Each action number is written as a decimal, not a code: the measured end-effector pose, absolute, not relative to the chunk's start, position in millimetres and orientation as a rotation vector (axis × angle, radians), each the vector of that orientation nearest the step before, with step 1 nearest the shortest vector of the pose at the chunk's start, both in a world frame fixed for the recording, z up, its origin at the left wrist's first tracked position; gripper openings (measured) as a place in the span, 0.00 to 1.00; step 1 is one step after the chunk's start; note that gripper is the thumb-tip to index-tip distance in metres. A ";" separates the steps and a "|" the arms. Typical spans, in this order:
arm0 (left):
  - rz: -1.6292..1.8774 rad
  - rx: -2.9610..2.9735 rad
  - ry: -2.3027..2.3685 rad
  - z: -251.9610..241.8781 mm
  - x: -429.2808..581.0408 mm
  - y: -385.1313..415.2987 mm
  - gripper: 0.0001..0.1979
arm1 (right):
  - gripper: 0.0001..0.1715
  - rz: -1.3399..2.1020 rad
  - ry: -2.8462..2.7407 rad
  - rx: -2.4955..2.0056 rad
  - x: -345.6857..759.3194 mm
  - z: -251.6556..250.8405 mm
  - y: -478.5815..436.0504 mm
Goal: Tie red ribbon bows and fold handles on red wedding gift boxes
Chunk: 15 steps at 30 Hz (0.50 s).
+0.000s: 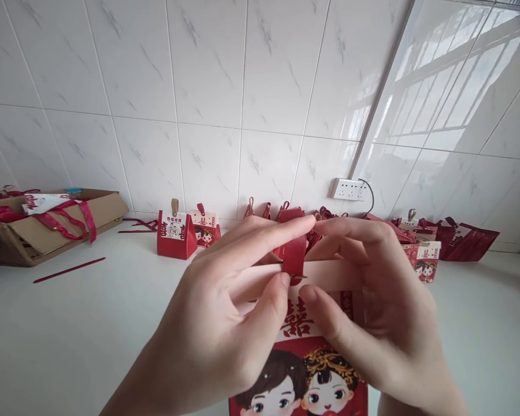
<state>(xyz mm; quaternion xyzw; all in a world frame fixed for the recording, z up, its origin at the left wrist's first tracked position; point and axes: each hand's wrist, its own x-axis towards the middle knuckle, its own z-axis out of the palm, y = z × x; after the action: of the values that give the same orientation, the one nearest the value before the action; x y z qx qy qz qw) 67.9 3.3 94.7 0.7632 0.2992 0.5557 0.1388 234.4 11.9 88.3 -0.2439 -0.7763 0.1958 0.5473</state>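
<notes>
A red gift box (pixel 301 370) with a cartoon couple and a red character on a white band is held up close in front of me. My left hand (pixel 225 323) pinches its top edge with thumb and fingers closed on it. Opposite it, my right hand (pixel 381 312) grips the same top edge from the right. Between the fingertips of both hands stands a red ribbon loop (pixel 293 251), which pokes up from the top of the box. The lower part of the box runs out of view.
A white counter (pixel 69 323) runs to a white tiled wall. At the left lies an open cardboard carton (pixel 56 225) with red ribbons. Finished red boxes (pixel 176 234) stand along the wall, more at the right (pixel 424 260). A loose ribbon strip (pixel 69 270) lies on the counter. A wall socket (pixel 349 189) is behind.
</notes>
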 end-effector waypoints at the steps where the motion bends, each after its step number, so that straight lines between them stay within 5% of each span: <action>1: 1.610 2.204 0.860 94.7 68.0 3.4 0.22 | 0.19 0.465 -1.832 -0.576 234.1 88.0 12.2; 15: 1.574 2.168 0.873 99.8 68.3 6.7 0.17 | 0.18 0.477 -1.867 -0.530 236.2 87.2 14.2</action>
<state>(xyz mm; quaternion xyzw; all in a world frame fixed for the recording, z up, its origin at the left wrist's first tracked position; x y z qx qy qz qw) 68.3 6.7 99.8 0.7593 0.3058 0.5512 0.1615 236.2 14.2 87.2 -0.2230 -0.7856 0.2006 0.5412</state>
